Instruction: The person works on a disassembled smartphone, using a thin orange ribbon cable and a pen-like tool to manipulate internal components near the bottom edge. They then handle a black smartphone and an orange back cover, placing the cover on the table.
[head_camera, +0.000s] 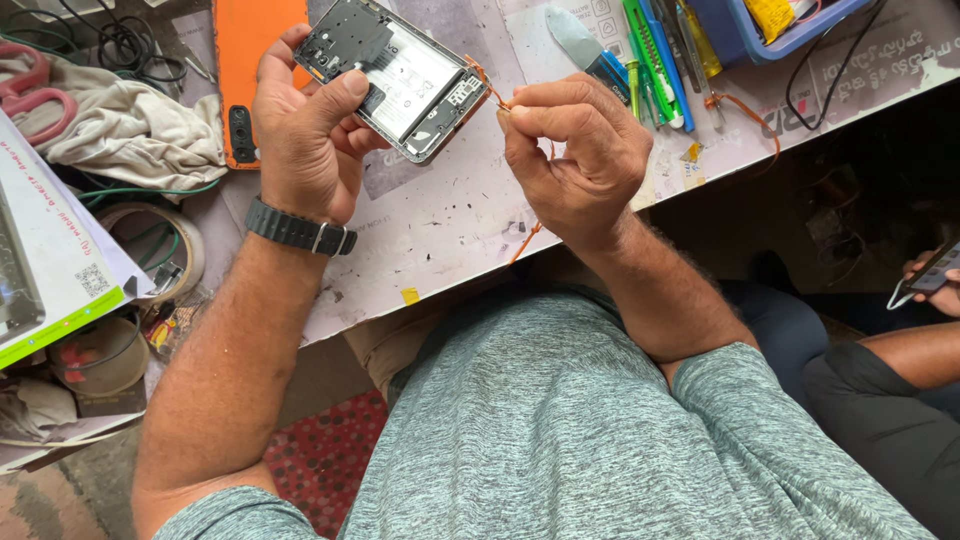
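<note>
Both hands grip: left (305, 135) an opened phone (400, 75), right (575, 160) orange tape (500, 102), above scuffed worktop (450, 220).

The opened phone (400, 78) in the left hand (305, 140) showed silver and black parts with a white middle, and the strip (497, 100) pinched by the right hand (575, 160) was orange. The back cover (250, 60) was bright orange, the wrist strap (297, 230) black, the shirt (580, 440) speckled grey-green, the cloth (125, 130) beige, the screwdrivers (655, 60) green and blue
</note>
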